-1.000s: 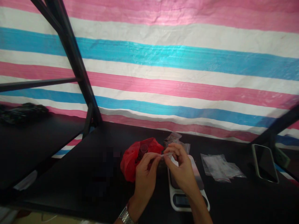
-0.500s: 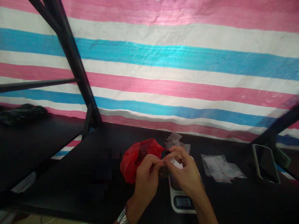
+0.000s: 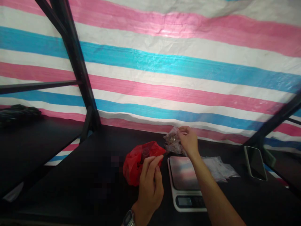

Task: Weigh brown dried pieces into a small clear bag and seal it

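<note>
My right hand [image 3: 188, 140] reaches forward past the white kitchen scale [image 3: 184, 182] and pinches a small clear filled bag [image 3: 173, 138] at the pile of such bags by the striped tarp. My left hand [image 3: 150, 185] hovers near me with loosely curled fingers and nothing in it, just right of a red plastic bag [image 3: 134, 161]. A small clear cup [image 3: 145, 153] stands inside the red bag. The scale's platform is bare.
Several empty clear bags [image 3: 219, 169] lie right of the scale. A phone [image 3: 255, 162] leans at the far right by a black frame post. A black frame upright [image 3: 77, 69] rises at the left. Dark cloth [image 3: 17, 113] sits on the left shelf.
Both hands were together sealing a small bag over the scale. Now my right hand has carried it forward to the pile at the back, and my left hand has let go and dropped back.
</note>
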Available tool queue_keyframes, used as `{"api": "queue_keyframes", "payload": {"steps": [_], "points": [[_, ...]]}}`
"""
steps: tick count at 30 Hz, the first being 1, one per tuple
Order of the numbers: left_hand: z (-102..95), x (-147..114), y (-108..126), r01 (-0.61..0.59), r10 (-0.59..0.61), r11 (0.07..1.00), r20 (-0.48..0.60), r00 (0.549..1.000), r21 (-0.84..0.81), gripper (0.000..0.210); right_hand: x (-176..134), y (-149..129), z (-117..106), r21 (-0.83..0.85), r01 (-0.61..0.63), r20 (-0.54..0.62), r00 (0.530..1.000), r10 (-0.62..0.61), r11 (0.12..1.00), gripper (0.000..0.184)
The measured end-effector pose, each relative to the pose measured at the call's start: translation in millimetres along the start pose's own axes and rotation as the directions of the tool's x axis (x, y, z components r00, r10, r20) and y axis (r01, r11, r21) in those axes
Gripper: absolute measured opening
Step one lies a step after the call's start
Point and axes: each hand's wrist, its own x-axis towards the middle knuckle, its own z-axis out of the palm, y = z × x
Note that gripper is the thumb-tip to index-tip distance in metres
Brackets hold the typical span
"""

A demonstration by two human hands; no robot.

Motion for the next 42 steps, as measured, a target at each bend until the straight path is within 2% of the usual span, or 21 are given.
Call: {"api": "queue_keyframes", "payload": {"steps": [3,5,7,9,13,16,20,23,26,29,31,33,35,37,39,42], "points": [[-4.3,1,-2,-0.039,0.038,0.999,0.03,0.999,0.028,0.038,0,8,12,-0.159,-0.01,0.11,0.994,0.028,0.987,0.016],[-8.3,3,-2,-0.059,0.057,0.997,0.029,0.998,0.044,0.037,-5,15,2,-0.291,-0.025,0.157,0.985,0.073,0.956,0.017],[-13.3,5,0,-0.083,0.083,0.995,0.004,0.997,0.056,0.036,-9,26,-24,-0.426,-0.053,0.154,0.98,0.13,0.903,0.022],[-18.2,7,2,-0.104,0.106,0.993,-0.021,0.994,0.062,0.034,-11,38,-59,-0.546,-0.093,0.126,0.973,0.192,0.832,0.028],[-21.8,8,5,-0.141,0.142,0.989,-0.024,0.99,0.047,0.033,-17,61,-128,-0.701,-0.107,0.161,0.94,0.302,0.705,0.016],[-16.5,7,5,-0.163,0.164,0.986,-0.028,0.986,0.046,0.032,-33,71,-163,-0.729,-0.047,0.247,0.912,0.327,0.683,0.017],[-5.1,5,9,-0.18,0.181,0.983,-0.018,0.983,0.034,0.03,-59,75,-185,-0.694,0.053,0.381,0.873,0.304,0.718,0.036],[1.4,3,14,-0.206,0.206,0.978,-0.007,0.978,0.014,0.031,-70,79,-189,-0.687,0.089,0.412,0.865,0.285,0.721,0.029],[5.6,2,18,-0.217,0.217,0.976,-0.008,0.976,-0.002,0.031,-75,81,-189,-0.697,0.11,0.389,0.888,0.245,0.709,0.015],[9.7,1,21,-0.195,0.195,0.98,0.013,0.981,-0.031,0.03,-80,70,-188,-0.69,0.127,0.36,0.915,0.185,0.713,0.025],[13.1,-1,23,-0.184,0.187,0.982,0.064,0.98,-0.042,0.026,-88,52,-184,-0.613,0.16,0.369,0.924,0.102,0.774,0.028],[17.7,-4,26,-0.192,0.196,0.981,0.154,0.968,-0.041,0.025,-101,27,-176,-0.44,0.236,0.447,0.894,-0.016,0.867,0.028],[23.5,-8,29,-0.198,0.201,0.979,0.267,0.942,-0.04,0.049,-115,-1,-165,-0.296,0.256,0.546,0.836,-0.057,0.92,0.026],[29.9,-14,29,-0.164,0.174,0.985,0.348,0.921,-0.059,0.071,-128,-25,-152,-0.217,0.234,0.589,0.806,-0.064,0.948,0.025],[35.1,-20,27,-0.073,0.11,0.992,0.404,0.908,-0.107,0.068,-136,-42,-140,-0.171,0.2,0.611,0.79,-0.055,0.965,0.026],[37.5,-22,21,0.106,0.005,0.973,0.479,0.878,-0.204,0.047,-140,-50,-128,-0.094,0.147,0.608,0.792,-0.061,0.985,0.019]]}}
